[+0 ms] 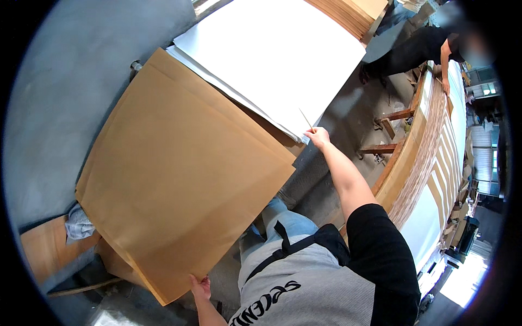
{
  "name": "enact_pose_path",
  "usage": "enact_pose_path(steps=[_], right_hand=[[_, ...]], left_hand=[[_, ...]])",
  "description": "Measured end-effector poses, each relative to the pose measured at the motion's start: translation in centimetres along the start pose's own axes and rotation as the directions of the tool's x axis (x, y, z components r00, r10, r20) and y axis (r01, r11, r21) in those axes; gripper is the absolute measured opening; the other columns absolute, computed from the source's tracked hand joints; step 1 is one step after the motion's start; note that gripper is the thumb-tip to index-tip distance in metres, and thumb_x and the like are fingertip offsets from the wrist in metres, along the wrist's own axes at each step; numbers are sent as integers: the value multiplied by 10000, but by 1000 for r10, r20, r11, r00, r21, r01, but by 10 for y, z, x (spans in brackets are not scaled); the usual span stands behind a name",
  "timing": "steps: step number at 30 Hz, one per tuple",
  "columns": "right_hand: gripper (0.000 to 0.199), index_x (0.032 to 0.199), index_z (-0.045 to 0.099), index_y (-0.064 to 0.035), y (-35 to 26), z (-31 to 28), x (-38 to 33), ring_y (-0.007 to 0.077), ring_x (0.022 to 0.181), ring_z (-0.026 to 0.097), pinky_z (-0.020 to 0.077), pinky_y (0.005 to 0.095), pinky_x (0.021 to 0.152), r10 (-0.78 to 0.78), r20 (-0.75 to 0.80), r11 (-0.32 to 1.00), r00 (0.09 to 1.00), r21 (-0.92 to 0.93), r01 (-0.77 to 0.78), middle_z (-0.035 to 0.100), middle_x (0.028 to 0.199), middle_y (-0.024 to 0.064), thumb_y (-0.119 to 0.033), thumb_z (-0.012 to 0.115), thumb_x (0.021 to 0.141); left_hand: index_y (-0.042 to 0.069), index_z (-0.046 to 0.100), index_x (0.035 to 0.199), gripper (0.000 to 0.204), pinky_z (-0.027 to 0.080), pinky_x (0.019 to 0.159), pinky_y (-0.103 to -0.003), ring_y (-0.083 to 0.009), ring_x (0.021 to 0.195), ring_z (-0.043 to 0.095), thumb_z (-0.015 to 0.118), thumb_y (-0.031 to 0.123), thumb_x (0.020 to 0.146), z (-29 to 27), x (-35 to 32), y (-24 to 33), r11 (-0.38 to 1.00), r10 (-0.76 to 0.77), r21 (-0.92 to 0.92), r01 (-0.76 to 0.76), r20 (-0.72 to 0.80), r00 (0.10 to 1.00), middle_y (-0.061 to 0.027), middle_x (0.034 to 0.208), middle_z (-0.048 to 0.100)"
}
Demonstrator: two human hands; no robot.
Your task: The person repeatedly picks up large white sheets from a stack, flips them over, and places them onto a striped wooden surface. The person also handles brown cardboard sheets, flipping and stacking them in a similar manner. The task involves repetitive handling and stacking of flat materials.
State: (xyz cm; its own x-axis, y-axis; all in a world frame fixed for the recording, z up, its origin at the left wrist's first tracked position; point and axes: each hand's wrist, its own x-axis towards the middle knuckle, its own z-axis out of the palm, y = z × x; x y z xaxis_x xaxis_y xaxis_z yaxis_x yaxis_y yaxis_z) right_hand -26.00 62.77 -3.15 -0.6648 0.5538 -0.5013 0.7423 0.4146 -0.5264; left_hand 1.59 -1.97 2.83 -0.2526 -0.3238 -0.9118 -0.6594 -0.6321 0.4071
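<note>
Lightly does it: left hand [201, 287], bottom centre, pinches brown sheet [185, 174] by its edge; creases likely otherwise. Right hand [319, 137], right of centre, pinches thin stick [306, 120].

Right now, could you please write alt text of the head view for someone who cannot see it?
The right hand holds a thin stick by a corner of white sheets; the left hand touches the edge of large brown sheets. A co-worker is farther right.
</note>
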Motion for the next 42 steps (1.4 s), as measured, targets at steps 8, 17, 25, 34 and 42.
enact_pose_path(steps=[8,17,25,34,42], right_hand=[[200,849,523,14,-14,-38,37,171,645,556,451,294,589,-254,-342,964,905,-18,264,569,757,106,-178,495,800],[205,965,406,-94,-209,-31,-160,49,561,410,276,155,378,-335,-73,604,940,749,273,422,753,-4,-264,444,856],[174,891,408,-93,-252,175,-339,83,618,393,351,234,540,-793,7,529,610,505,682,396,714,-8,-264,376,894],[201,907,415,-40,-179,334,-486,385,753,514,397,420,618,-812,584,275,19,353,894,513,770,209,-235,394,860],[267,942,433,-79,-152,355,-520,365,670,546,414,432,582,-542,830,235,-130,299,925,570,748,165,-326,371,864]], left_hand=[[96,468,1019,380,461,558,-274,-183,662,540,459,424,827,3,4,-5,999,41,18,-43,75,996,-76,764,553],[76,405,1113,477,476,670,-320,-234,742,573,454,451,822,-3,31,-32,988,150,-55,-145,89,985,-124,873,558],[76,457,1028,407,481,552,-300,-208,662,593,430,435,837,9,50,-44,972,176,-195,-128,253,951,-101,748,592],[94,436,1035,333,474,510,-266,-188,620,588,420,374,856,11,65,-54,950,256,-265,-163,372,892,-77,787,580],[119,438,1047,304,452,536,-296,-185,673,549,446,345,844,-2,85,-61,930,366,-191,-313,425,828,-61,836,546]])
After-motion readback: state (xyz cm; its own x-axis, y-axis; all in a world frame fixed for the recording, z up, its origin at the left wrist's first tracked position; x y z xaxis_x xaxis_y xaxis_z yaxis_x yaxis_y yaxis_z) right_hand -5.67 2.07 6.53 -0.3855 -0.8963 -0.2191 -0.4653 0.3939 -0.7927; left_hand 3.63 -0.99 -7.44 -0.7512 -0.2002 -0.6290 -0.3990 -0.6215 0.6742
